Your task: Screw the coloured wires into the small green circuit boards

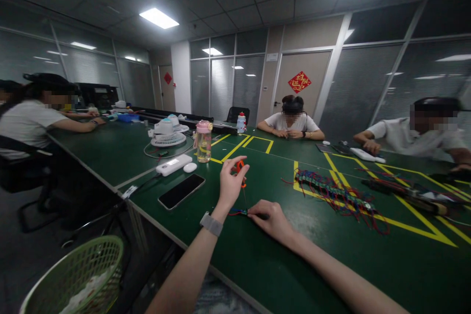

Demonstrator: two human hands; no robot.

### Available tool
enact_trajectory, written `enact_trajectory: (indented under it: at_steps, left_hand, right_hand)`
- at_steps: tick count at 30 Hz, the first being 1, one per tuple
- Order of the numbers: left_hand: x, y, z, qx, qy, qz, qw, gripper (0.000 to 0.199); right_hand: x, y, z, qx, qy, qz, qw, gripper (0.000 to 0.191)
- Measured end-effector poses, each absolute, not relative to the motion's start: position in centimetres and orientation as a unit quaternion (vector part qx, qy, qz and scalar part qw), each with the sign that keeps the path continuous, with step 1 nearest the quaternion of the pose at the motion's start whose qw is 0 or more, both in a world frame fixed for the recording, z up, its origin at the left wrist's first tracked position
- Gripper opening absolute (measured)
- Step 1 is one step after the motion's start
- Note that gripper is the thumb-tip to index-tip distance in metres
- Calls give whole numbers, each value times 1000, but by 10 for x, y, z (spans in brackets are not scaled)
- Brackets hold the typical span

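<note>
My left hand (pixel 231 184), with a watch on its wrist, is closed around the orange handle of a screwdriver (pixel 240 167). The tool stands nearly upright, its thin shaft pointing down to a small green circuit board (pixel 243 212) on the table; whether the tip touches it is too small to tell. Red and blue wires run from the board's left side. At the board's right edge, my right hand (pixel 274 221) pinches it between thumb and fingers, low over the tabletop.
On the green table (pixel 294 270) lie a phone (pixel 182 191), a white power bank (pixel 174 165), a white oval case (pixel 190 168), a pink-lidded bottle (pixel 203 142) and a fan (pixel 168 139). To the right is a row of wired boards (pixel 331 189). A green basket (pixel 106 250) stands below; people sit around.
</note>
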State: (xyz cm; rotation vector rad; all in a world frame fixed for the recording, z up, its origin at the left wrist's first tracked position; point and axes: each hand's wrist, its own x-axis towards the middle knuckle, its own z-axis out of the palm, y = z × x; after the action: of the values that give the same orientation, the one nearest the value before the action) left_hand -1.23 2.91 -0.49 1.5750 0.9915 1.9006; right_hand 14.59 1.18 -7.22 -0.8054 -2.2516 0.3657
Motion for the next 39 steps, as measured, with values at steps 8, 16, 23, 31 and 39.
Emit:
enact_trajectory:
  at_steps: [8,16,23,31,39]
  left_hand:
    - [-23,38,-8,480,398,735,267,36]
    - [-49,13,7,769,425,428,210,33]
    - [-55,0,-38,826,467,249,195,39]
    - [-47,-10,-31,849,458,223,139,31]
    - [-44,-12,-28,864,458,187,91,36]
  right_hand:
    - [146,12,-71,-332,-861,149,354,14]
    - [145,12,-68,-335,-858,166,353,14]
    - [144,15,-70,-340,-847,185,363,12]
    - [143,15,-51,-329,-878,176,301,14]
    - [143,12,-46,-273,-908,142,284,17]
